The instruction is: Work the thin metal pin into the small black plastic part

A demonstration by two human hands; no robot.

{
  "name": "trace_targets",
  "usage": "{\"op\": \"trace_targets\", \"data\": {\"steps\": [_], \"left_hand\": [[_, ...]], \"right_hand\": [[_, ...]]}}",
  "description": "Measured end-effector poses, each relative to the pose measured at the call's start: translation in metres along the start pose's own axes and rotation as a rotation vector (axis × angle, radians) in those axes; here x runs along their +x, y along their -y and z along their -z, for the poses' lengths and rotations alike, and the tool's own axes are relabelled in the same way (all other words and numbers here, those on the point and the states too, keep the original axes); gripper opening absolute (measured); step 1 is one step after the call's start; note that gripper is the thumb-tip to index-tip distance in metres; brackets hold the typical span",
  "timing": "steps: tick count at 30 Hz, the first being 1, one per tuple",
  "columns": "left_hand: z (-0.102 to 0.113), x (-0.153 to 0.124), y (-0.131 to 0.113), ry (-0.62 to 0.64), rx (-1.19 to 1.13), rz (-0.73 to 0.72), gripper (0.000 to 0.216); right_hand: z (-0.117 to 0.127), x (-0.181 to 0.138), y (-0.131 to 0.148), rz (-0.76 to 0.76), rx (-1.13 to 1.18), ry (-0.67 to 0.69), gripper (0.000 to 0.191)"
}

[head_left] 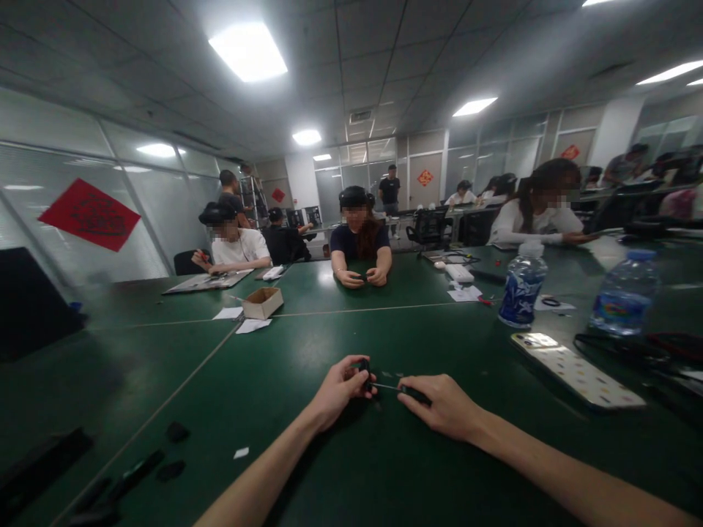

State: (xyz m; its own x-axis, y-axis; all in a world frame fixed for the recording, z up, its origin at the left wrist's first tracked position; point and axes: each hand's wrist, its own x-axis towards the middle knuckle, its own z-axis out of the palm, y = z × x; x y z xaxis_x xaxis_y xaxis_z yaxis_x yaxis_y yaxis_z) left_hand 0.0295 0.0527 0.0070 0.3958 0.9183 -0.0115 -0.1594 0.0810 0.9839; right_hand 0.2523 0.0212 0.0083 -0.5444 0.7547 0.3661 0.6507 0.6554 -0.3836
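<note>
My left hand [341,388] is closed around a small black part [365,371], held just above the green table [307,344]. In my right hand [439,402] is a screwdriver [416,394] with a dark handle and a thin metal shaft. The shaft points left, and its tip meets the black part or lies right at it; fingers hide the exact contact. Most of the screwdriver handle is covered by my right fingers. A few small clear scraps lie on the table just behind the shaft.
To the right lie a phone in a patterned case [576,369], a blue-labelled bottle [521,289] and a water bottle [626,296]. Several black pieces [170,468] and a white scrap [241,453] are at lower left. A cardboard box [263,302] stands farther back. A person [359,241] sits opposite.
</note>
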Motion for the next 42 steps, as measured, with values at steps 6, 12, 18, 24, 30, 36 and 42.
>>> {"op": "trace_targets", "data": {"steps": [6, 12, 18, 24, 30, 36, 42], "left_hand": [[-0.0007, -0.0019, -0.0032, 0.010, -0.026, 0.016, 0.044], [0.0012, -0.0005, -0.0013, 0.013, -0.039, 0.018, 0.042], [0.0011, -0.0021, -0.0019, 0.014, -0.047, 0.011, 0.044], [0.0036, -0.0014, 0.0007, 0.031, 0.008, -0.013, 0.046], [0.0071, 0.0004, 0.0055, 0.020, 0.041, -0.060, 0.045], [0.0070, -0.0006, 0.0048, 0.002, 0.030, -0.049, 0.047], [0.0050, 0.0008, 0.0024, 0.015, 0.046, -0.043, 0.045]], "right_hand": [[0.0024, 0.0003, 0.0035, -0.028, -0.021, -0.002, 0.026], [0.0052, 0.0015, 0.0081, -0.044, -0.021, -0.001, 0.026], [0.0046, 0.0023, 0.0088, -0.046, -0.019, -0.013, 0.026], [0.0043, 0.0024, 0.0084, -0.027, -0.020, -0.015, 0.026], [0.0031, 0.0022, 0.0086, -0.035, -0.044, -0.020, 0.026], [0.0003, 0.0019, 0.0059, -0.040, -0.093, -0.039, 0.027], [-0.0002, 0.0001, 0.0048, -0.048, -0.123, -0.027, 0.027]]}}
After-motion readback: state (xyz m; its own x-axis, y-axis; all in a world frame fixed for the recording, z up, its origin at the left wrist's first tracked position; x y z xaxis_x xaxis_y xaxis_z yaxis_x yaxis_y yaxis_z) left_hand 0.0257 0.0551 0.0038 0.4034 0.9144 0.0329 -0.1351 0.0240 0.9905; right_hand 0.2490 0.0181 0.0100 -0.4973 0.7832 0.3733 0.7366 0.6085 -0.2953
